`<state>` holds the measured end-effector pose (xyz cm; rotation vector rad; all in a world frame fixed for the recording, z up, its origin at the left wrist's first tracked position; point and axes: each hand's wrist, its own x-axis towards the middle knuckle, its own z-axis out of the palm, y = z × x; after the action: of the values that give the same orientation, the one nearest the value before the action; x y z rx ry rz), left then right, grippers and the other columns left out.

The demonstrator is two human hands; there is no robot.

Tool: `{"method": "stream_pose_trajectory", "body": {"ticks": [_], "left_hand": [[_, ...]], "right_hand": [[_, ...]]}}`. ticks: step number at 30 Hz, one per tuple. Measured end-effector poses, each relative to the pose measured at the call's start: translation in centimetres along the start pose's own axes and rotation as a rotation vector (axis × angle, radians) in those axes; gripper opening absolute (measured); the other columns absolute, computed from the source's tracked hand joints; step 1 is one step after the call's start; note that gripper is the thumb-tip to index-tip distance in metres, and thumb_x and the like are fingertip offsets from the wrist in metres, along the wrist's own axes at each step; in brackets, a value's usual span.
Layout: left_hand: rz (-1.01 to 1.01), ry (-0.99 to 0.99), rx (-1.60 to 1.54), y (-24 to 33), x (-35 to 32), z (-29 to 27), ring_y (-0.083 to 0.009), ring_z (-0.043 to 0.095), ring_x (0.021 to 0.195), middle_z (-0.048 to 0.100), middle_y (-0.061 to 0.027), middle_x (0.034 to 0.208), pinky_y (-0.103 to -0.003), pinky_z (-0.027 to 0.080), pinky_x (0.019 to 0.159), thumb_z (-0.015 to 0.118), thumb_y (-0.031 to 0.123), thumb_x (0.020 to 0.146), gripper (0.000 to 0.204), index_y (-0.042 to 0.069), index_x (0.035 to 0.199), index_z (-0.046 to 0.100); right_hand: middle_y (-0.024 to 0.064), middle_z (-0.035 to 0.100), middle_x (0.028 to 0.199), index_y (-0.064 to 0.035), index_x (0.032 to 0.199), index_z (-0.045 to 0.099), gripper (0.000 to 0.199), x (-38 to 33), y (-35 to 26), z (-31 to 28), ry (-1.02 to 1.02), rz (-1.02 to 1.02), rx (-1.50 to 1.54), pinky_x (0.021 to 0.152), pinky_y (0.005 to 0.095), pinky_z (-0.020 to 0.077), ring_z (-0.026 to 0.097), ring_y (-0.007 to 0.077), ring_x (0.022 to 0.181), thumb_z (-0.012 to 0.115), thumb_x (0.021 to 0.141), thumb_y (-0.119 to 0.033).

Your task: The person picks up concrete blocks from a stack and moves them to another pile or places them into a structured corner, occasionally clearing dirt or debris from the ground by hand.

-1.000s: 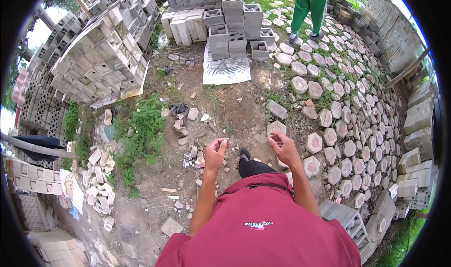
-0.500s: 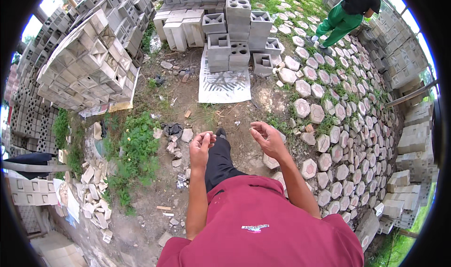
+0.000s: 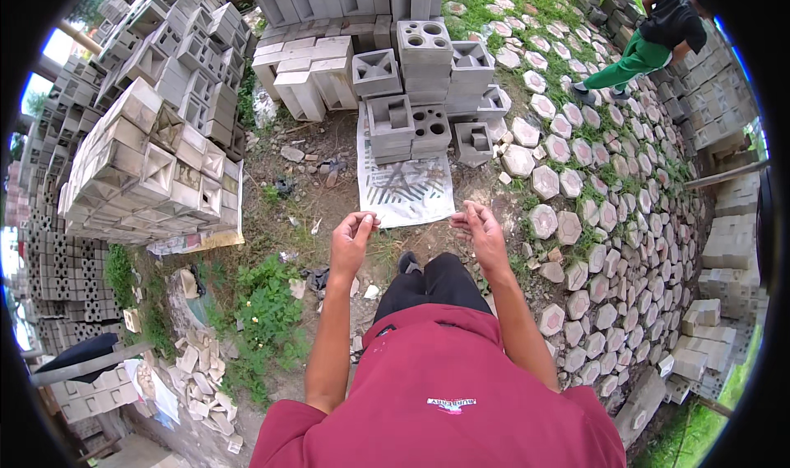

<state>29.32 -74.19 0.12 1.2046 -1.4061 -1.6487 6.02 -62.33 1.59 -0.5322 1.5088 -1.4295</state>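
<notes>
My left hand (image 3: 352,244) is raised in front of me, its thumb and curled fingers drawn together; nothing shows in them. My right hand (image 3: 485,237) is level with it on the other side, fingers bent and partly apart, holding nothing I can see. Between and beyond my fingertips, a white sheet with dark marks (image 3: 407,192) lies on the ground. Small stacks of grey concrete vent blocks stand on and beside its far part, among them a block with round holes (image 3: 425,37) on top and a square-opening block (image 3: 389,116). Neither hand touches a block.
Pale blocks form a tall stack (image 3: 156,172) at left, with green weeds (image 3: 267,307) and rubble (image 3: 202,377) nearer me. Hexagonal pavers (image 3: 568,228) cover the right side. A person in green trousers (image 3: 621,63) stands at far right. More grey blocks (image 3: 317,3) rise behind.
The sheet and block stacks appear closer and lower in view. My right hand has turned, its fingers now bent more inward. The other person appears farther right and has shifted stance.
</notes>
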Motion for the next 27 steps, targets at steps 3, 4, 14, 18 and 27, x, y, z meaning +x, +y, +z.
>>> {"method": "stream_pose_trajectory", "body": {"ticks": [3,4,14,18,27], "left_hand": [[-0.029,-0.009,0.002,1.8,5.0,0.7,-0.0074,0.059,0.080,0.066,-0.0038,0.088,-0.021,0.044,0.068,0.054,0.020,0.092,0.021,0.001,0.100,0.062],[-0.048,-0.011,0.004,1.6,6.4,0.7,-0.0074,0.059,0.080,0.066,-0.0038,0.088,-0.021,0.044,0.068,0.054,0.020,0.092,0.021,0.001,0.100,0.062],[-0.227,-0.017,0.031,-0.8,20.6,2.1,-0.0101,0.060,0.083,0.066,-0.0054,0.092,-0.025,0.048,0.070,0.054,0.023,0.092,0.025,0.002,0.104,0.061],[-0.401,0.126,0.017,-5.4,28.5,2.3,-0.0102,0.060,0.081,0.065,-0.0053,0.088,-0.023,0.046,0.072,0.055,0.019,0.092,0.023,0.000,0.103,0.061],[-0.451,0.303,0.671,-28.0,49.3,0.2,-0.0367,0.051,0.109,0.056,-0.0252,0.112,-0.041,0.040,0.093,0.056,0.046,0.086,0.053,-0.003,0.106,0.058]], "right_hand": [[0.0068,0.063,0.098,-0.0043,0.118,0.048,0.035,5.1,-0.3,-1.0,0.084,-0.007,0.074,0.074,0.0260,0.0478,0.060,0.0133,0.088,0.047,0.096,-0.032],[0.0068,0.063,0.097,-0.0034,0.115,0.049,0.034,6.7,-0.2,-1.3,0.120,-0.010,0.112,0.072,0.0254,0.0479,0.060,0.0128,0.086,0.049,0.096,-0.031],[0.0079,0.063,0.095,-0.0057,0.114,0.050,0.031,27.5,2.0,-0.4,0.139,0.266,0.074,0.067,0.0256,0.0477,0.061,0.0136,0.082,0.051,0.094,-0.030],[0.0083,0.064,0.093,-0.0024,0.116,0.049,0.036,37.8,5.9,0.6,0.046,0.237,-0.162,0.066,0.0257,0.0474,0.061,0.0132,0.079,0.054,0.092,-0.029],[0.0144,0.062,0.089,0.0046,0.110,0.053,0.054,60.5,22.3,1.2,0.030,0.176,-0.755,0.076,0.0316,0.0449,0.058,0.0188,0.084,0.049,0.092,-0.046]]}}
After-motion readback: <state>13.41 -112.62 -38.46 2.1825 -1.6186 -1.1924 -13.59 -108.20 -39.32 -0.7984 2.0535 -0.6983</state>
